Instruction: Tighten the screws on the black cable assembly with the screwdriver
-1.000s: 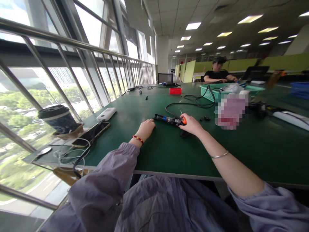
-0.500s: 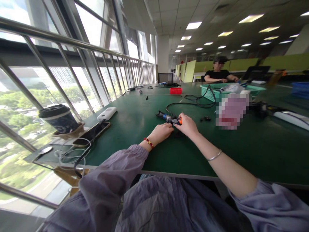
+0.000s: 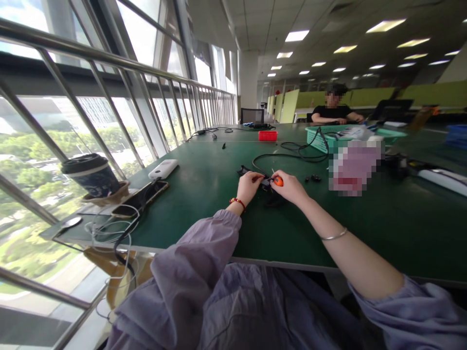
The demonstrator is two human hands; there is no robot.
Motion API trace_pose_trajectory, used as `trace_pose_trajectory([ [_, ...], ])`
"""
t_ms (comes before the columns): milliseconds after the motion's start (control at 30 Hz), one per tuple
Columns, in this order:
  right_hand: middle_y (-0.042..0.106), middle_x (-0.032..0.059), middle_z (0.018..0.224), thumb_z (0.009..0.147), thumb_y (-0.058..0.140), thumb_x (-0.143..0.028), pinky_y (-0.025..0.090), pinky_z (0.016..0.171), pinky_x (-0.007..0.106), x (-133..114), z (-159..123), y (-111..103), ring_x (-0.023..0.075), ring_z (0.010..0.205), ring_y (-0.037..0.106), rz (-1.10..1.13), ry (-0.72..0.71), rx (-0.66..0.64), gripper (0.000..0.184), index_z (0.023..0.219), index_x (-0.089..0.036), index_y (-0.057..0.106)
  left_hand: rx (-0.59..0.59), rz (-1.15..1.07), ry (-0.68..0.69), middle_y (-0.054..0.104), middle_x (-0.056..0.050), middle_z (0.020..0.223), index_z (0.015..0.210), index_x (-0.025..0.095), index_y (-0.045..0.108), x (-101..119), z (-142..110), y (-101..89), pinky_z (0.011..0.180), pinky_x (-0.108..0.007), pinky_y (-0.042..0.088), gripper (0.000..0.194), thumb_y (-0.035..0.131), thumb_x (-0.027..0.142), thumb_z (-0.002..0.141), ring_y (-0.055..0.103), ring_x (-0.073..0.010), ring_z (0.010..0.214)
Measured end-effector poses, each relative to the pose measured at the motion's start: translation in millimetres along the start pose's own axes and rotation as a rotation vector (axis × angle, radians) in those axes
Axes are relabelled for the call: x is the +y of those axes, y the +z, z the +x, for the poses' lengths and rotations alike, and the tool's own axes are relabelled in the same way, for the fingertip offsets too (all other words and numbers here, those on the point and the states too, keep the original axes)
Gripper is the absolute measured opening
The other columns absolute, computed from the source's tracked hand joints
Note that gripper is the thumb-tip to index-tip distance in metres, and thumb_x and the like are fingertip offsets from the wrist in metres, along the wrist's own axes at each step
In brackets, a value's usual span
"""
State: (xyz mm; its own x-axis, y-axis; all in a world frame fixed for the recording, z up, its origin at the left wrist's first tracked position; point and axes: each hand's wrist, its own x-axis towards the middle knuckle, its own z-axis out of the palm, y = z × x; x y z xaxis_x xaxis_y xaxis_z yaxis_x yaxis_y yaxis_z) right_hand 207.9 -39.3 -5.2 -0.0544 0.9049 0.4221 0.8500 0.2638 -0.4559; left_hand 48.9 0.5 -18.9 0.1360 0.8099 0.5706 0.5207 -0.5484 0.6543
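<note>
A dark handheld device [image 3: 242,170] with a flared black end lies on the green table [image 3: 204,214], mostly covered by my hands. Over its middle, my left hand [image 3: 250,187] is closed, thumb and fingertips pinching at the device. My right hand [image 3: 292,188] is closed just right of it. In its curled fingers sits an orange-handled screwdriver [image 3: 278,181], a thin shaft showing above the fingers. My right fingertips meet the device near my left ones. What exactly the fingertips pinch is too small to tell. Beneath the hands is a dark part I cannot make out.
A black cable [image 3: 255,158] loops behind my hands toward a green basket [image 3: 317,138]. Small black pieces [image 3: 314,178] lie to the right, and a red box [image 3: 267,135] stands farther back. At left are a phone [image 3: 142,198], a white device [image 3: 163,168] and a cup [image 3: 91,177]. A person [image 3: 333,109] sits opposite.
My left hand has moved up and right onto the device, covering its blue part. My right hand has shifted slightly, with the orange handle now showing more. The view has turned a little left.
</note>
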Motion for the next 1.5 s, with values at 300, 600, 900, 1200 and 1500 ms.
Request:
trace_pose_trajectory([
  [300,0.068,0.0039,0.091,0.077,0.054,-0.032,0.043,0.068,0.028,3,1,-1,0.0202,0.082,0.062,0.037,0.001,-0.018,0.019,0.093,-0.024,0.060,-0.013,-0.035,0.028,0.071,-0.005,0.085,0.084,0.016,0.075,2,-1,-7.3,0.073,-0.023,0.051,0.014,0.062,0.011,0.081,0.065,-0.0142,0.078],
  [600,0.068,0.0039,0.096,0.068,0.063,-0.025,0.046,0.070,0.027,5,-2,-3,0.0198,0.083,0.063,0.057,-0.083,-0.017,0.031,0.098,-0.023,0.057,-0.056,0.073,0.042,0.073,-0.003,0.088,0.087,0.019,0.075,0,-3,-10.0,0.076,-0.023,0.050,0.016,0.061,0.013,0.083,0.066,-0.0144,0.080],
  [900,0.068,0.0065,0.102,0.071,0.065,-0.025,0.048,0.074,0.031,3,-4,-4,0.0221,0.088,0.065,0.073,-0.122,-0.089,0.040,0.109,-0.022,0.054,-0.260,0.659,0.316,0.068,-0.011,0.094,0.097,0.020,0.073,18,-5,-33.8,0.082,-0.031,0.045,0.022,0.055,0.014,0.086,0.059,-0.0237,0.098],
  [1200,0.067,0.0056,0.110,0.076,0.058,-0.016,0.048,0.080,0.031,9,0,0,0.0203,0.093,0.065,0.112,-0.136,-0.119,0.038,0.112,-0.024,0.050,-0.364,0.446,0.261,0.067,-0.002,0.096,0.091,0.024,0.075,17,-8,-55.0,0.073,-0.022,0.047,0.024,0.056,0.014,0.081,0.062,-0.0136,0.078],
  [1500,0.066,0.0062,0.111,0.075,0.058,-0.017,0.048,0.081,0.032,9,0,1,0.0217,0.095,0.065,0.118,-0.131,-0.129,0.040,0.114,-0.023,0.050,-0.606,0.254,0.288,0.069,0.000,0.079,0.077,0.021,0.077,5,-7,-49.7,0.061,-0.017,0.045,0.014,0.066,0.016,0.070,0.061,-0.0099,0.064],
])
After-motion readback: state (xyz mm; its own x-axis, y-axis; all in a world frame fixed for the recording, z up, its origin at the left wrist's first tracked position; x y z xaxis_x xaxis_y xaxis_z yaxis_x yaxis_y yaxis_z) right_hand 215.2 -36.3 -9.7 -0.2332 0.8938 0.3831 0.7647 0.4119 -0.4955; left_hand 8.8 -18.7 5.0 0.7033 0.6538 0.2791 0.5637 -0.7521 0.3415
